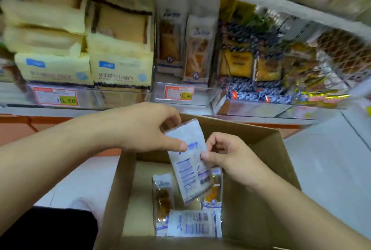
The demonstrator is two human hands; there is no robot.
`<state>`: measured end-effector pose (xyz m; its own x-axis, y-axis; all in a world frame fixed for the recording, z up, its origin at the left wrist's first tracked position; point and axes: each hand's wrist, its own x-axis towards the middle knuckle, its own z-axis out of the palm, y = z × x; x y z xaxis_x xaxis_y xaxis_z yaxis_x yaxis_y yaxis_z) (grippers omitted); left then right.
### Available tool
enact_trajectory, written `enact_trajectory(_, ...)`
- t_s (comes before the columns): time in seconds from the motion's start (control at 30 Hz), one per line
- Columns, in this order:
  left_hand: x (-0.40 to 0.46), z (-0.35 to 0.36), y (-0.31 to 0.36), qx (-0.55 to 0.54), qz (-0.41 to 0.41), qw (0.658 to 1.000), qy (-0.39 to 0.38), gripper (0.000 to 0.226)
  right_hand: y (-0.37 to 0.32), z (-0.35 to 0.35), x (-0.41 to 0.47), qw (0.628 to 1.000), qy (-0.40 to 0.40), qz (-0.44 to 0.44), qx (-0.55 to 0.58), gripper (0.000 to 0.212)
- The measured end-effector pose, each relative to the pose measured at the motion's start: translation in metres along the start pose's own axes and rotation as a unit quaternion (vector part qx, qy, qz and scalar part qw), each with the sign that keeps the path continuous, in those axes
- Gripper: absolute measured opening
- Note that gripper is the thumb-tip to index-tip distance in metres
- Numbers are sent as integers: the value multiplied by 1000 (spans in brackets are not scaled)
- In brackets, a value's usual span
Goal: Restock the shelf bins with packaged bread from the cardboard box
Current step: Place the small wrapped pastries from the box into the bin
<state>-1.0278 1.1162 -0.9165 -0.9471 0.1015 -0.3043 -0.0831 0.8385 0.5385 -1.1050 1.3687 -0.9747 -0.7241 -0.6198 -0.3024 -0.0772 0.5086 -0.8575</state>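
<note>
Both hands pinch one white bread packet [188,161] over the open cardboard box [261,149]: left hand [148,127] fingers clamp its top, right hand [226,155] thumb and fingers nip its right edge. Slick film could slip from so shallow a nip and drop onto the packets beneath the fingers

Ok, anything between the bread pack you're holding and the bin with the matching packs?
Nothing visible. Both the left hand and right hand hold the bread pack above the cardboard box; the matching bin sits straight ahead, its top open above the standing packs.
</note>
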Motion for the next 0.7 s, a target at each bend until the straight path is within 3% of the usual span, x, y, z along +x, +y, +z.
enact_trajectory(0.13, -3, 9, 15, -217, 34, 975, 21, 30, -25, -11, -25, 992, 93, -38, 82, 22)
enact_trajectory(0.27, -11, 13, 37, -342, 31, 932, 118, 32, -39, -17, -34, 980, 154, -66, 107, 20)
enact_trajectory(0.33, -15, 10, 45, -364, 42, 918, 153, 35, -41, -25, -35, 980, 137, -80, 118, 24)
enact_trajectory(0.47, -17, 3, 51, -386, 75, 901, 183, 32, -43, -40, -41, 994, 58, -89, 38, 64)
enact_trajectory(0.6, -10, 5, 57, -456, 72, 869, 176, 33, -46, -41, -48, 996, 7, -87, -14, 49)
enact_trajectory(0.7, -1, 18, 61, -458, 10, 843, 282, 44, -50, -37, -51, 993, 68, -90, -35, 38)
